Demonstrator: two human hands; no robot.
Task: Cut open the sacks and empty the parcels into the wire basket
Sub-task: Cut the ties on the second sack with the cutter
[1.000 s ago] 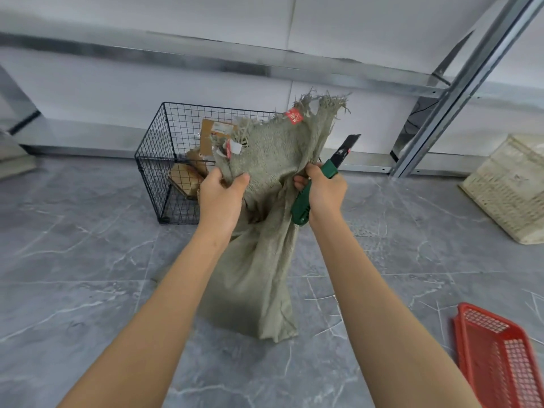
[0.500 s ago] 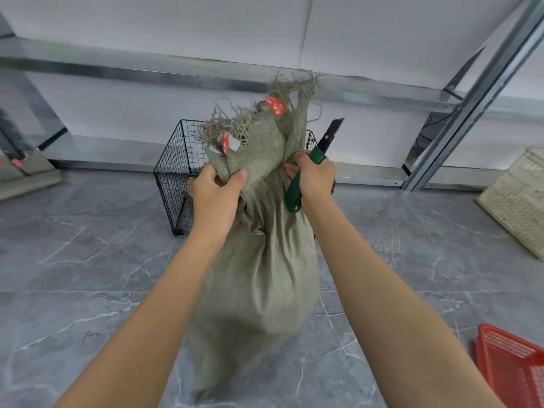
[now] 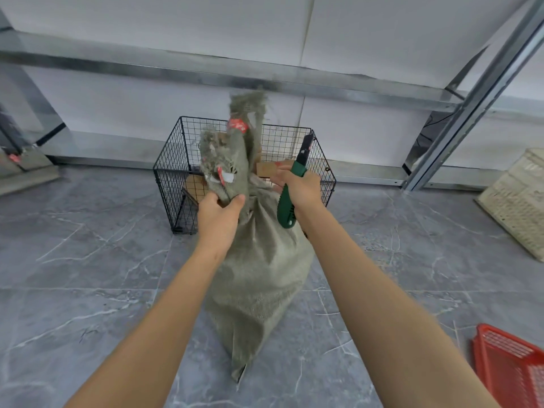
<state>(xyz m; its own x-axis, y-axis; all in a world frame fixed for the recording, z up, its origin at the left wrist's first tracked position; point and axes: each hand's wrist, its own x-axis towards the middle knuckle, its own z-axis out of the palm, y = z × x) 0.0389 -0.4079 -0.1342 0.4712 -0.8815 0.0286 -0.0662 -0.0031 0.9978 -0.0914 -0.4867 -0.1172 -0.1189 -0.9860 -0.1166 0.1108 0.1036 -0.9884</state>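
Note:
A grey-green woven sack [image 3: 259,275] hangs in front of me, its frayed cut top with red tags raised above my hands. My left hand [image 3: 219,214] grips the sack's bunched neck on the left. My right hand [image 3: 298,184] holds a green-handled utility knife [image 3: 290,198], blade end pointing up, beside the right of the neck; whether it also holds cloth I cannot tell. Behind the sack stands the black wire basket [image 3: 173,184] with brown cardboard parcels [image 3: 194,185] inside.
Grey marble-pattern floor all around. A red plastic basket [image 3: 512,369] lies at the lower right. A pale woven sack [image 3: 518,198] sits at the far right. A metal shelf upright [image 3: 471,98] and low rails run along the white wall behind the basket.
The sack's body has filled out and now hangs straight below my hands. My hands moved from left of the basket to its front, and the frayed top flaps upward.

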